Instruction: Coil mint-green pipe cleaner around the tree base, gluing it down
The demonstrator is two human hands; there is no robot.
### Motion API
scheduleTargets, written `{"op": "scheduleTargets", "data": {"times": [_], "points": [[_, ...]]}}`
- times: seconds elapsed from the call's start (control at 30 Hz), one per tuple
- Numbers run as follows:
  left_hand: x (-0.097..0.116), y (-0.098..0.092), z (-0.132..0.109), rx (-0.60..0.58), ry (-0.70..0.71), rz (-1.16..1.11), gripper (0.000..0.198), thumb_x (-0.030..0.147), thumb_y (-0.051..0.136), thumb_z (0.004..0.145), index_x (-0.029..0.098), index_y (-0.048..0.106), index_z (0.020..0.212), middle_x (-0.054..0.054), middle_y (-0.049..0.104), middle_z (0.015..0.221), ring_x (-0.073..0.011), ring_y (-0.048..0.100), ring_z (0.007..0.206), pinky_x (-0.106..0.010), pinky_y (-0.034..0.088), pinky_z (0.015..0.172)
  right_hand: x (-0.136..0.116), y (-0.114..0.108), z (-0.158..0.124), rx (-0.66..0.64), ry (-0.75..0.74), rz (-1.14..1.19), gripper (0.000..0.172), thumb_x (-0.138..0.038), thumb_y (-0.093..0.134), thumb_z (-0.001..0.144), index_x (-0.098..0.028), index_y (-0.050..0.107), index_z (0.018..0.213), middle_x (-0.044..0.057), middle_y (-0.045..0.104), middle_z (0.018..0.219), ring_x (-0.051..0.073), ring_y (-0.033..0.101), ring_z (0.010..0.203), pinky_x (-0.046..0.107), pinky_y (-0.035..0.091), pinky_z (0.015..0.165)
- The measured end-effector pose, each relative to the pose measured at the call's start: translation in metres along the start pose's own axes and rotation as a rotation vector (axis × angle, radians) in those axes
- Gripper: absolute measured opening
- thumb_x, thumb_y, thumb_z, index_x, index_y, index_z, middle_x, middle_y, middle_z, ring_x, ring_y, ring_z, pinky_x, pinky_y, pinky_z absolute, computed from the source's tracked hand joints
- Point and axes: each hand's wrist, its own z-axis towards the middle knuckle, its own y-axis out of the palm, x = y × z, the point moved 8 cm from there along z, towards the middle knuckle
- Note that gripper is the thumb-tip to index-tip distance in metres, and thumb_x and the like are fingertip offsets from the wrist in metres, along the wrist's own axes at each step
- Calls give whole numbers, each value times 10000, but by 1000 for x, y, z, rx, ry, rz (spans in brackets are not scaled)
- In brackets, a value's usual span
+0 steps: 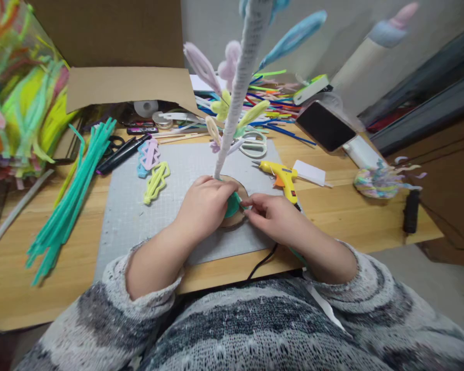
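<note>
A round wood slice [232, 222] lies on the grey cutting mat, with a coiled green pipe cleaner [232, 205] on its top. From its far side rises a tall white wrapped stem [236, 98] bearing pastel pipe-cleaner loops. My left hand [204, 206] rests over the left part of the slice, fingers closed and pressing at the green coil beside the stem's base. At the slice's right edge my right hand [274, 214] pinches the end of a green strand; the strand seems to run on below that hand.
A yellow glue gun [280, 175] lies right of the slice, its black cord at the table edge. Scissors [254, 145], a phone [326, 126] and loose pipe cleaners lie behind. Green pipe cleaners [71, 198], a black marker [121, 154] and zigzag pieces [156, 181] are left.
</note>
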Motion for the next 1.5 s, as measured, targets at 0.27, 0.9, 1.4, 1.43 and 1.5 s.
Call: {"op": "scheduleTargets", "data": {"times": [0.27, 0.9, 1.4, 1.43, 1.5], "points": [[3, 0, 0, -13, 58, -7, 264, 74, 454, 839, 154, 669, 970, -76, 737, 960, -220, 669, 906, -370, 423, 866, -7, 4, -6, 0, -22, -194, 214, -188, 528, 876, -164, 677, 1028, 62, 724, 788, 168, 642, 664, 267, 433, 619], [8, -3, 0, -126, 107, 13, 259, 76, 444, 848, 173, 656, 959, -59, 727, 1009, -203, 667, 944, -398, 417, 958, -7, 12, -11, -24, -65, -363, 208, -185, 482, 906, -168, 647, 1031, 90, 743, 924, 219, 698, 811, 295, 455, 681], [9, 6, -22, -263, 196, 69, 393, 104, 515, 870, 224, 606, 1233, -114, 582, 1257, -269, 545, 1191, -473, 484, 999, -2, 13, -9, -42, -42, -338, 208, -185, 480, 905, -170, 642, 1034, 93, 742, 934, 218, 696, 802, 303, 461, 688], [9, 7, -23, -265, 192, 77, 394, 103, 520, 866, 217, 608, 1233, -121, 581, 1260, -271, 546, 1193, -478, 480, 1006, -3, 13, -9, -44, -43, -334, 210, -184, 479, 906, -170, 640, 1039, 93, 741, 942, 217, 695, 806, 302, 460, 691], [10, 7, -23, -256, 179, 90, 393, 99, 515, 866, 196, 609, 1234, -133, 580, 1270, -269, 549, 1199, -485, 459, 1034, -3, 13, -9, -46, -46, -330, 208, -182, 480, 905, -169, 638, 1040, 93, 740, 942, 212, 692, 802, 298, 456, 691]]}}
